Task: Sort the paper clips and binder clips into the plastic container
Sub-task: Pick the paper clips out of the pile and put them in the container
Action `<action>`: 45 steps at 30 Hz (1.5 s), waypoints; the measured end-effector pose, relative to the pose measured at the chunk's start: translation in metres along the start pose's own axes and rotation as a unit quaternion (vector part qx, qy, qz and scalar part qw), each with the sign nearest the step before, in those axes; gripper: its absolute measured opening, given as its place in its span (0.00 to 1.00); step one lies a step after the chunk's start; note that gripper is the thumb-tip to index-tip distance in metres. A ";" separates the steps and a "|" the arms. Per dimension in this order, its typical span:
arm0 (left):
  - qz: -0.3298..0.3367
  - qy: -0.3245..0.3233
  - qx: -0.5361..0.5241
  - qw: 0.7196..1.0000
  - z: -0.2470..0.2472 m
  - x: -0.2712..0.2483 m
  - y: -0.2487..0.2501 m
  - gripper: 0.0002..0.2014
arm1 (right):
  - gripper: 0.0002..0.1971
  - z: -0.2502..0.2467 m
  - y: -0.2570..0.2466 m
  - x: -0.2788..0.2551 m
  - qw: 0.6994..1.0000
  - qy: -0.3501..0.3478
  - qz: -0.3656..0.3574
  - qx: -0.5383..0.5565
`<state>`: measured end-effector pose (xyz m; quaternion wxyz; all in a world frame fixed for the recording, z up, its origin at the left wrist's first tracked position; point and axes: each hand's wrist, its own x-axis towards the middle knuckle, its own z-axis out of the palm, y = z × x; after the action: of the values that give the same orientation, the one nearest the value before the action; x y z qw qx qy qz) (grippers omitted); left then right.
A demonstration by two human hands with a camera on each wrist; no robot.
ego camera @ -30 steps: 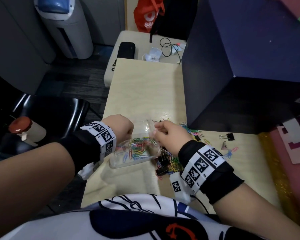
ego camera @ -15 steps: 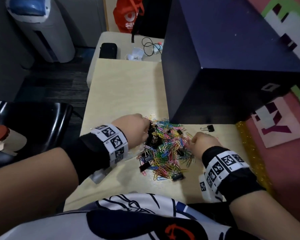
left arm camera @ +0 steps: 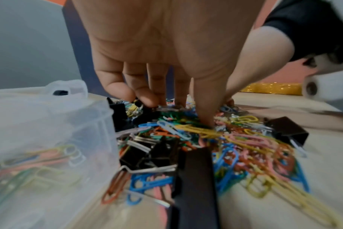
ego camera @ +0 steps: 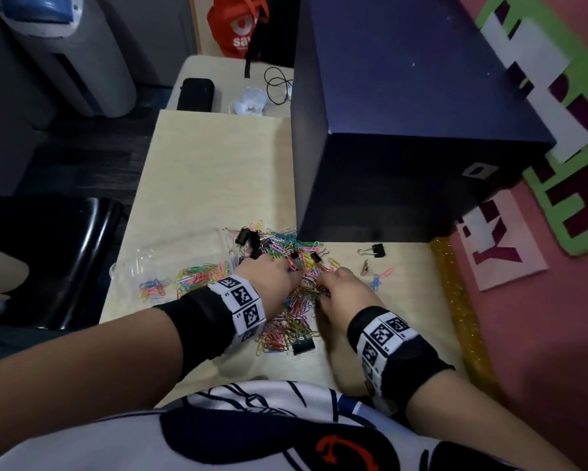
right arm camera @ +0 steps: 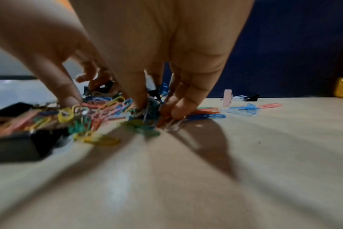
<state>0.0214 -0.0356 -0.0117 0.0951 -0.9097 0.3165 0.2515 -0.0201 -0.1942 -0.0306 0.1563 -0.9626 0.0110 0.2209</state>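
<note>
A heap of coloured paper clips (ego camera: 296, 300) mixed with black binder clips (ego camera: 246, 237) lies on the pale table (ego camera: 218, 185). The clear plastic container (ego camera: 156, 256) sits just left of the heap, with several paper clips inside; it is also near the left wrist camera (left arm camera: 49, 124). My left hand (ego camera: 272, 277) reaches down into the heap, fingertips and thumb apart on the clips (left arm camera: 176, 111). My right hand (ego camera: 340, 290) has its fingers spread and dug into the heap's right side (right arm camera: 127, 106). Whether either hand has picked out a clip is hidden.
A big dark blue box (ego camera: 404, 130) stands right behind the heap. A lone binder clip (ego camera: 376, 249) and a few loose paper clips (ego camera: 379, 278) lie to the right. A gold glitter strip (ego camera: 455, 300) edges the table's right side. A black chair (ego camera: 48, 249) is at the left.
A second ago both hands held the container tilted above the table. It now rests at the left, and both hands have come down onto the clip heap.
</note>
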 end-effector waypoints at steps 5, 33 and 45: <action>0.009 0.022 0.010 1.000 0.002 0.007 -0.003 0.15 | 0.19 -0.014 0.019 0.007 0.999 0.029 0.008 0.037; -0.003 0.061 -0.088 0.994 -0.007 0.017 0.002 0.09 | 0.17 -0.002 0.011 0.016 0.999 -0.029 -0.021 -0.006; -0.064 0.210 -0.324 0.920 -0.024 -0.023 -0.049 0.07 | 0.17 -0.037 -0.011 0.018 0.997 0.055 -0.010 0.049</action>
<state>0.0453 0.0069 0.0213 -0.2575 -0.9410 0.1716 0.1368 0.0127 -0.1943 -0.0037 0.2045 -0.9646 0.0210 0.1650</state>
